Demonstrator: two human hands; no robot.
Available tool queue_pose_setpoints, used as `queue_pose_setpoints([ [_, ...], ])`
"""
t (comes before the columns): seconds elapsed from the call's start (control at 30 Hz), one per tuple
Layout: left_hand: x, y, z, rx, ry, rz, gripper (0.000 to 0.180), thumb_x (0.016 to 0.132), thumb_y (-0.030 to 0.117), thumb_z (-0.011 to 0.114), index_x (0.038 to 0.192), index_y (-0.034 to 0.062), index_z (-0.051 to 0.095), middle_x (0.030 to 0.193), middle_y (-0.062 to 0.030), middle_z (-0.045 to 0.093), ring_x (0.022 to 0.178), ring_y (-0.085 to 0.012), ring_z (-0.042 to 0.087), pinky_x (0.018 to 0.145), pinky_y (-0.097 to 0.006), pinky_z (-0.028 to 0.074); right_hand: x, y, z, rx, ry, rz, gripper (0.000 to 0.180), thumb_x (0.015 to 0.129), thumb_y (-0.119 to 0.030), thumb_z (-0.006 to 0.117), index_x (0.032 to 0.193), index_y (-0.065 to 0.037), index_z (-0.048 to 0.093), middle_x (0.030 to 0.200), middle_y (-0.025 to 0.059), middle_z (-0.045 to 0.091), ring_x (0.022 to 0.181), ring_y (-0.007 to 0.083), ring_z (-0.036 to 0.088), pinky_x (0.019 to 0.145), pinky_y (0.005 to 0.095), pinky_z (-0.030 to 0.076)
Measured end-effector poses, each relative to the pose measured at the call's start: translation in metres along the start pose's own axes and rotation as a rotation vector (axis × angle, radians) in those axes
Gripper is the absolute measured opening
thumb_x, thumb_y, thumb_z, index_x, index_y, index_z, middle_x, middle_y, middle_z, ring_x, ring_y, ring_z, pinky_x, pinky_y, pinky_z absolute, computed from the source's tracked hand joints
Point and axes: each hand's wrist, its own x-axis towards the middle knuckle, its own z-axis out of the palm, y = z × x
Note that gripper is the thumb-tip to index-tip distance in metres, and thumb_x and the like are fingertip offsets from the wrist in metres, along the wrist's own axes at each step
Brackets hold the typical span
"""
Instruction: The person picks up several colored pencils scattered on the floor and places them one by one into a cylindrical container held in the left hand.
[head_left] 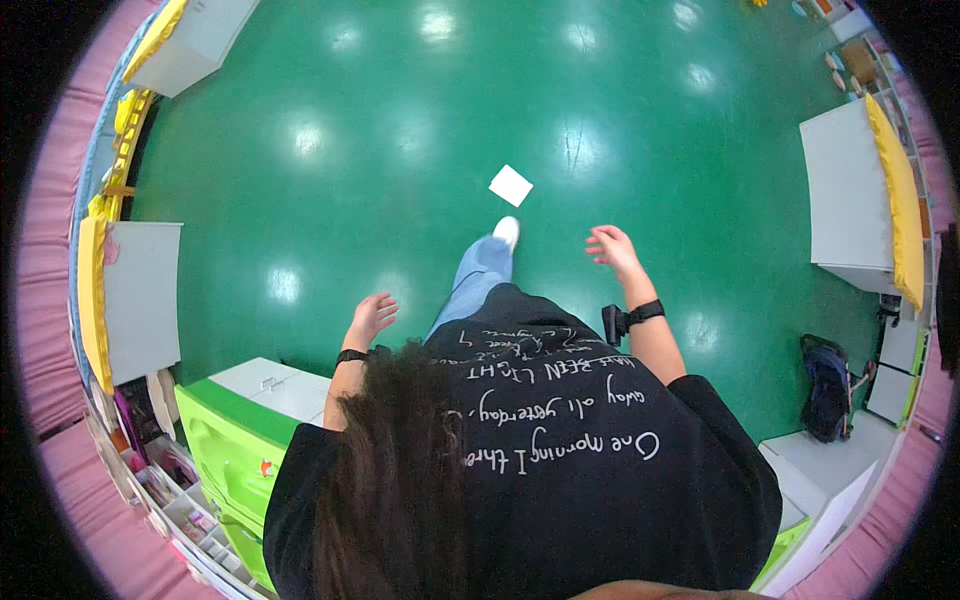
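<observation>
Green glossy floor (330, 180) fills most of the view, person standing mid-stride w/ one white shoe (507, 231) fwd. Both arms bent at elbow, forearms raised out in front of the black printed t-shirt (560, 440). Left hand (372, 314) sits lower, near the blue-jeans leg (478, 275), fingers loosely spread and a bit curled, holding nothing, touching nothing. Right hand (612, 248) is higher and further out, palm down, fingers apart and slightly bent, also empty. Black bands on both wrists. Small white square sheet (510, 185) lies flat on the floor just beyond the shoe, between the hands but nearer the right, apart from both. Lime-green plastic drawer unit (235, 440) stands by the left elbow.
</observation>
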Motion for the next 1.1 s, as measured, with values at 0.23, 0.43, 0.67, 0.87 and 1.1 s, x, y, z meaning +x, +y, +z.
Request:
queue_pose_setpoints([
  [0.23, 0.153, 0.004, -0.047, -0.24, 0.341, -0.239, 0.026, 0.088, 0.026, 0.047, 0.105, 0.0065, 0.054, 0.096, -0.0098, 0.059, 0.087, -0.0268, 0.057, 0.072, -0.041, 0.047, 0.083, -0.07, -0.086, 0.014, 0.227, 0.032, 0.025, 0.091, -0.025, 0.05, 0.108, -0.007, 0.054, 0.096, 0.0067, 0.063, 0.08, 0.0177, 0.063, 0.063, 0.0307, 0.048],
  [0.43, 0.278, 0.104, 0.104, 0.439, 0.101, -0.314, 0.019, 0.084, 0.022, 0.052, 0.09, 0.0054, 0.059, 0.084, -0.011, 0.063, 0.074, -0.0251, 0.061, 0.061, -0.039, 0.048, 0.136, -0.154, -0.165, -0.051, 0.273, -0.245, 0.018, 0.089, -0.018, 0.053, 0.104, -0.007, 0.054, 0.087, 0.0027, 0.061, 0.072, 0.012, 0.059, 0.058, 0.0244, 0.046],
  [0.67, 0.386, 0.346, 0.41, 1.022, -0.057, 0.08, 0.019, 0.083, 0.02, 0.051, 0.084, 0.0039, 0.061, 0.07, -0.01, 0.063, 0.059, -0.0222, 0.061, 0.054, -0.036, 0.05, 0.184, -0.156, -0.311, 0.091, 0.381, -0.094, 0.029, 0.091, -0.028, 0.054, 0.113, -0.009, 0.053, 0.096, 0.0049, 0.064, 0.08, 0.0157, 0.063, 0.063, 0.0292, 0.048],
  [0.87, 0.45, 0.458, 0.599, 1.052, -0.141, 0.366, 0.025, 0.083, 0.021, 0.049, 0.098, 0.0035, 0.059, 0.08, -0.0088, 0.066, 0.065, -0.0196, 0.063, 0.056, -0.035, 0.051, 0.246, -0.218, -0.475, 0.164, 0.6, -0.008, 0.022, 0.09, -0.024, 0.053, 0.106, -0.009, 0.054, 0.091, 0.0041, 0.063, 0.074, 0.0151, 0.062, 0.058, 0.0289, 0.048],
  [1.1, 0.477, 0.544, 0.798, 1.036, -0.324, 0.197, 0.026, 0.086, 0.024, 0.05, 0.106, 0.0081, 0.056, 0.093, -0.006, 0.063, 0.083, -0.0192, 0.063, 0.066, -0.036, 0.051, 0.342, -0.343, -0.638, 0.234, 0.782, -0.237, 0.017, 0.09, -0.019, 0.05, 0.103, -0.009, 0.054, 0.087, 0.0042, 0.063, 0.071, 0.0145, 0.062, 0.057, 0.0279, 0.047],
])
